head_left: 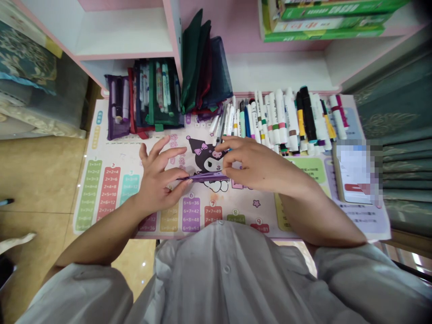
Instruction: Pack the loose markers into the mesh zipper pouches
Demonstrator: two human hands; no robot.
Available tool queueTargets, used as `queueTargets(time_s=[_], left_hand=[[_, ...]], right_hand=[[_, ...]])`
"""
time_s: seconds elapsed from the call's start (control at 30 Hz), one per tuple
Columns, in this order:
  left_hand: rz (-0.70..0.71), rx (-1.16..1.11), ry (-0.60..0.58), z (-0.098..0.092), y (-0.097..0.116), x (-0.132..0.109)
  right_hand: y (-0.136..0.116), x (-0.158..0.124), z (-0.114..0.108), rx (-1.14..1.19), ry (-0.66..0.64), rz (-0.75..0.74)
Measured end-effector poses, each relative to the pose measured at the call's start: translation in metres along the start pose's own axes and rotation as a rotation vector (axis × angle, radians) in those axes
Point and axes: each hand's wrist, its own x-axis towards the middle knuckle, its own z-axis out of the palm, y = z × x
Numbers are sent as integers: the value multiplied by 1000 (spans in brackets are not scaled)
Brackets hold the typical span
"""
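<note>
A slim purple object lies flat across the middle of the desk mat; it could be a pen or a folded pouch, and I cannot tell which. My left hand pinches its left end between thumb and fingers. My right hand grips its right end, with the fingers curled over the printed cartoon figure. Beneath both hands is a pink-edged multiplication-table desk mat. A row of markers lies just beyond my right fingers.
Mesh pouches holding pens and empty dark mesh pouches stand at the back of the desk, below a pink-and-white shelf. Green books sit above. A pixelated device lies at right; tiled floor shows at left.
</note>
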Motion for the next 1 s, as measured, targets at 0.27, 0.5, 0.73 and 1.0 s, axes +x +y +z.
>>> queueTargets(time_s=[0.27,0.5,0.73,1.0], left_hand=[[0,14,5,0,1,1],[12,12,23,0,1,1],[15,7,26,0,1,1],[6,21,24,-1,1,1]], right_hand=[[1,0,-1,13,-26,18],[5,-2,-5,29,-18,53],[6,-3,-5,38,-33,44],[7,-3,-10,45,-33,63]])
